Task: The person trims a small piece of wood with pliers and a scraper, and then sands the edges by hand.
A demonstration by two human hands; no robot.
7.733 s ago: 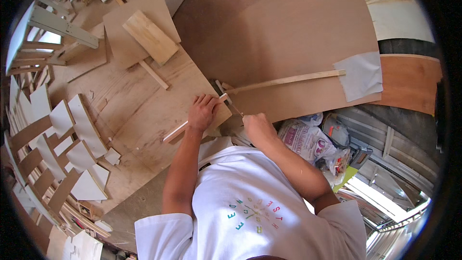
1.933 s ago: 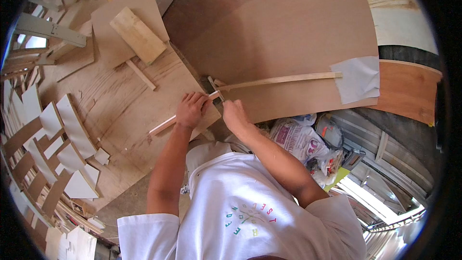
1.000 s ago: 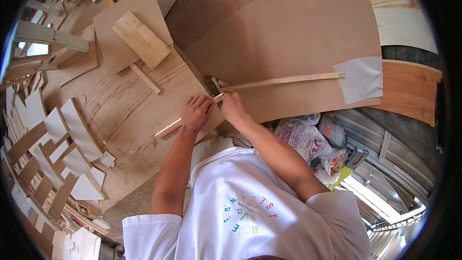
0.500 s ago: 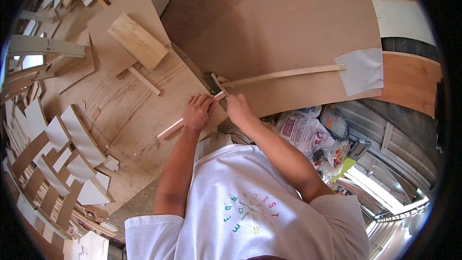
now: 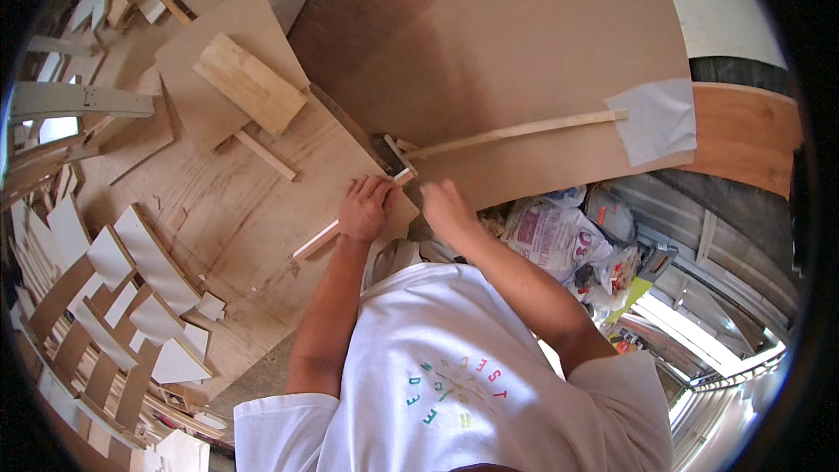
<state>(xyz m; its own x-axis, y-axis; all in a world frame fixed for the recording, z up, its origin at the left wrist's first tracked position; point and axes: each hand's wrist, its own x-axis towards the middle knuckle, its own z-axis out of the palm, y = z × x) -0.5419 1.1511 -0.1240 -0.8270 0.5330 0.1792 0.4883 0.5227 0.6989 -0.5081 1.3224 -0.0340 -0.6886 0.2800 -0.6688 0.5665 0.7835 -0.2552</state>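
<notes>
My left hand is closed on a narrow pale-pink wooden strip lying diagonally near the corner of the plywood worktop. The strip's far end rests by a short thin bar at the panel seam. My right hand is curled just right of that end, a little apart from it; what its fingers hold is hidden. A long pale batten runs rightward over the large brown panel, its end on a translucent sheet.
At upper left lie a pale board, brown offcuts and a wooden frame. White-faced curved pieces line the left. Below the panel are plastic sacks and metal sections. An orange-brown panel sits at right.
Over the last second my right hand has moved rightward and slightly down, away from the strip's far end. My left hand stays on the strip.
</notes>
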